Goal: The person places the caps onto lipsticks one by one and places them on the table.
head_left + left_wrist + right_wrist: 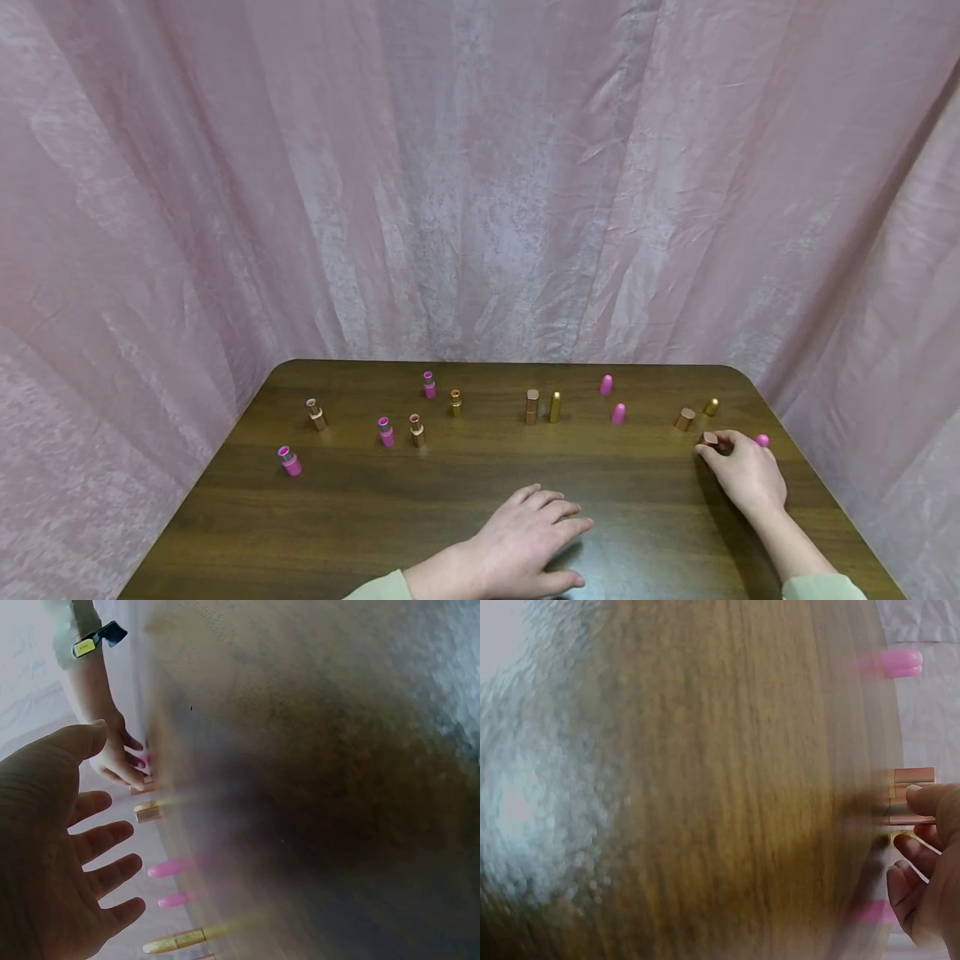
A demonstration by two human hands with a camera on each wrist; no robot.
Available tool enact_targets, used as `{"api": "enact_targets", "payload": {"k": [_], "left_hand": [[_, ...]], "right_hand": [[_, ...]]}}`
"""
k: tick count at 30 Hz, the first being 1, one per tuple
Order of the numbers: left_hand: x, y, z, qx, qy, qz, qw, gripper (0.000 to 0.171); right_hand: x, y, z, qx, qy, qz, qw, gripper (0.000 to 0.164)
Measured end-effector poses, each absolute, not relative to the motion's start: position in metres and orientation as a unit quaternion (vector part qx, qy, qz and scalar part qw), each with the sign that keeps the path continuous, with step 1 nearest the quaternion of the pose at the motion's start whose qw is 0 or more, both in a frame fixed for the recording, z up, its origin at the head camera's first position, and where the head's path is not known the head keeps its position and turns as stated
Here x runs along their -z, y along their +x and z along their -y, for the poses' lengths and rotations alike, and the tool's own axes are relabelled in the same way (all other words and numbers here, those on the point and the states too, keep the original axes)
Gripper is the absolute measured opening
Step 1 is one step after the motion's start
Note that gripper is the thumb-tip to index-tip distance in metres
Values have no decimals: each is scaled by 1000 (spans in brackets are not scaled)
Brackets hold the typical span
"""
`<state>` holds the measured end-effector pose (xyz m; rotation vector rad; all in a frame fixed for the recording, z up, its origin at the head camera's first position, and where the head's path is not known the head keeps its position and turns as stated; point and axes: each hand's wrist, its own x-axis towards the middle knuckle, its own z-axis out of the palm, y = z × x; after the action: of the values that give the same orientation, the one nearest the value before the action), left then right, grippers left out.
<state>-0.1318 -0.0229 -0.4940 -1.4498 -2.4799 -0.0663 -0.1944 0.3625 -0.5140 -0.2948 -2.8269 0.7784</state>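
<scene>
At the right of the table, my right hand (750, 475) pinches a rose-gold lipstick cap (708, 438) between thumb and fingers. The right wrist view shows the same cap (904, 813) standing close to another rose-gold cap (915, 777); whether the held one touches the tabletop I cannot tell. Close around that hand are the second rose-gold cap (685, 419), a gold cap (712, 407) and a pink cap (762, 440). My left hand (528, 542) hovers or rests near the table's front middle, fingers spread and holding nothing; the left wrist view shows its palm (45, 855) side.
Uncapped lipstick tubes stand on the left of the wooden table (360, 517): pink (290, 461), rose-gold (317, 415) and gold (455, 404) among them. A capped rose-gold lipstick (532, 407) and gold lipstick (555, 407) stand mid-table, left of two pink caps (618, 414). Pink curtains (480, 183) hang behind.
</scene>
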Motion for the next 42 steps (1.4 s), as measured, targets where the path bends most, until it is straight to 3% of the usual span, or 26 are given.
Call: {"api": "enact_targets", "payload": {"k": [12,21,27,30,35,42], "left_hand": [[494,-133,26,29,-492,863,115,63],[493,-137,36,46,-477,872,103,61],[495,-139,49,73,-454,884,80,60],[496,-141,58,89,-438,891,77,59],[501,-145,75,105,-410,901,94,59],[502,-152,104,144,-334,928,86,53]], "right_hand": [[516,-190,-357,-285,-87,943,146,42],[500,-178,-326,-455,-123,874,114,51],[492,-168,-302,-570,-138,808,50,63],[489,-165,-293,-635,-138,759,26,52],[488,-161,-281,-755,-125,644,-20,9],[488,-157,-269,-808,-133,569,-79,12]]}}
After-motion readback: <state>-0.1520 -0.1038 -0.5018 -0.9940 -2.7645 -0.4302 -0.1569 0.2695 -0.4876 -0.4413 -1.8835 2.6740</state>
